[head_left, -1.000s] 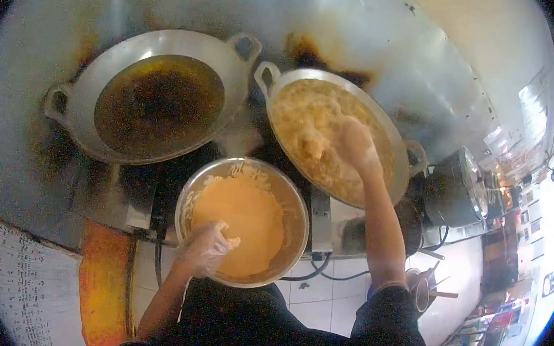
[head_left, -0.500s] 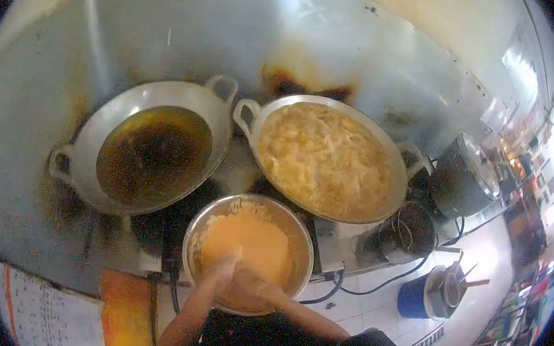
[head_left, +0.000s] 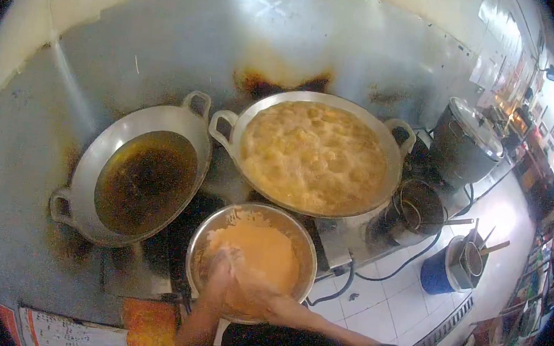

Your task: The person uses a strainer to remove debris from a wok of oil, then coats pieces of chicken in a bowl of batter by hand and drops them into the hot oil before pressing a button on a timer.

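Note:
A steel bowl with orange batter or flour mix stands in front of the two woks. Inside it, on the left side of the mix, is my left hand, its fingers blurred. My right hand is low in the bowl, close to the left one, with its fingers smeared and partly sunk from sight. Behind the bowl, a large wok holds bubbling, foamy oil with pieces frying in it. To the left, another wok contains dark, still oil.
A lidded pot stands at the back right, with a smaller dark pot before it. On the tiled floor is a blue bucket with strainers. A hose runs below the stove. Written paper lies at lower left.
The view has turned and shifted, so the woks sit differently in frame. My left hand has moved slightly left in the bowl, a little apart from my right hand.

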Available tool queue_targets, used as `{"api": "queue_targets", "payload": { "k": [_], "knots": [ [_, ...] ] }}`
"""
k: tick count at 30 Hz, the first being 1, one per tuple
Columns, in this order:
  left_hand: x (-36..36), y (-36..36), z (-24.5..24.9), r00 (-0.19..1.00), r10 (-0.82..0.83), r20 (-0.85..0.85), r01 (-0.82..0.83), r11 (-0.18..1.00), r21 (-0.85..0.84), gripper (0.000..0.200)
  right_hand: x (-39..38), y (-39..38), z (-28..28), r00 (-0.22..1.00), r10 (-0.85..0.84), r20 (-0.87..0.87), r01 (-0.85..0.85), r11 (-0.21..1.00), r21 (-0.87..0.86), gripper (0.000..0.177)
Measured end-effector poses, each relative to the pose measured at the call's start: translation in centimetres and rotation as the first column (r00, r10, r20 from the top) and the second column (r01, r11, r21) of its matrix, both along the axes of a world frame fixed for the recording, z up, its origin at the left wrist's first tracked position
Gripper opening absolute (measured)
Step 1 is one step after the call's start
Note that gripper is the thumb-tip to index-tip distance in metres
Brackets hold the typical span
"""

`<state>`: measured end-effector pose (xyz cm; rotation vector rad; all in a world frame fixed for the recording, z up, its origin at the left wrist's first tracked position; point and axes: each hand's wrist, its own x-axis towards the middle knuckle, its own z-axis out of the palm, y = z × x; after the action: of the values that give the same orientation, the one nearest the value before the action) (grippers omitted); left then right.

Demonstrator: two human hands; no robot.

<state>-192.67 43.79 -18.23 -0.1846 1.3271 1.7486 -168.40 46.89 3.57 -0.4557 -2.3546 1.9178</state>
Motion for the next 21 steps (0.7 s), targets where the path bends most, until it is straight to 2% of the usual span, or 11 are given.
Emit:
{"api": "queue_targets", "payload": {
  "k": [3, 6, 8, 10, 12, 14, 16, 17, 18, 19, 21],
  "knots": [
    [2.1, -1.0, 4.9, 0.998, 0.002, -0.068, -0.009, 0.994, -0.106, 0.041, 0.0, 1.2, 0.3, 0.996, -0.036, 0.085, 0.021, 0.984, 0.176, 0.065],
    [6.0, -2.0, 11.9, 0.991, -0.064, -0.12, 0.04, 0.981, -0.191, 0.046, -2.6, 1.3, -1.7, 0.985, -0.14, 0.1, 0.093, 0.921, 0.378, 0.06],
    [7.8, -3.0, 16.5, 0.984, -0.134, -0.12, 0.112, 0.979, -0.169, 0.05, -3.6, 2.4, -3.5, 0.992, -0.053, 0.116, 0.02, 0.962, 0.272, 0.05],
    [6.2, -5.2, 6.7, 0.7, -0.508, -0.503, 0.327, 0.853, -0.407, 0.053, -4.0, 2.7, -4.2, 0.995, -0.059, 0.078, 0.033, 0.955, 0.294, 0.042],
    [7.1, -7.6, 3.6, 0.62, -0.58, -0.528, 0.441, 0.814, -0.377, 0.047, -4.0, 2.8, -4.7, 0.993, -0.119, -0.012, 0.113, 0.892, 0.437, 0.034],
    [10.6, -8.2, 7.2, 0.655, -0.58, -0.483, 0.536, 0.808, -0.244, 0.041, -4.2, 3.1, -7.9, 0.993, -0.103, 0.05, 0.054, 0.802, 0.595, 0.028],
    [12.2, -8.0, 14.1, 0.46, -0.699, -0.547, 0.58, 0.703, -0.412, 0.043, -4.9, 3.9, -8.6, 0.977, -0.158, 0.147, 0.046, 0.817, 0.575, 0.028],
    [12.1, -8.5, 17.0, 0.319, -0.753, -0.575, 0.528, 0.645, -0.552, 0.046, -5.1, 4.5, -8.5, 0.973, -0.21, 0.1, 0.131, 0.851, 0.509, 0.03],
    [12.1, -9.0, 19.9, 0.174, -0.801, -0.573, 0.447, 0.582, -0.679, 0.049, -4.6, 6.7, -11.5, 0.987, -0.157, -0.028, 0.141, 0.776, 0.615, 0.031],
    [12.8, -8.9, 9.8, 0.07, -0.311, -0.948, 0.365, 0.892, -0.266, 0.052, -5.5, 7.2, -10.2, 0.985, -0.172, 0.029, 0.111, 0.742, 0.661, 0.03],
    [10.9, -11.4, 16.2, 0.051, -0.287, -0.957, 0.447, 0.863, -0.235, 0.053, -6.6, 8.3, -7.9, 0.978, -0.189, 0.089, 0.066, 0.684, 0.727, 0.031]
  ]
}}
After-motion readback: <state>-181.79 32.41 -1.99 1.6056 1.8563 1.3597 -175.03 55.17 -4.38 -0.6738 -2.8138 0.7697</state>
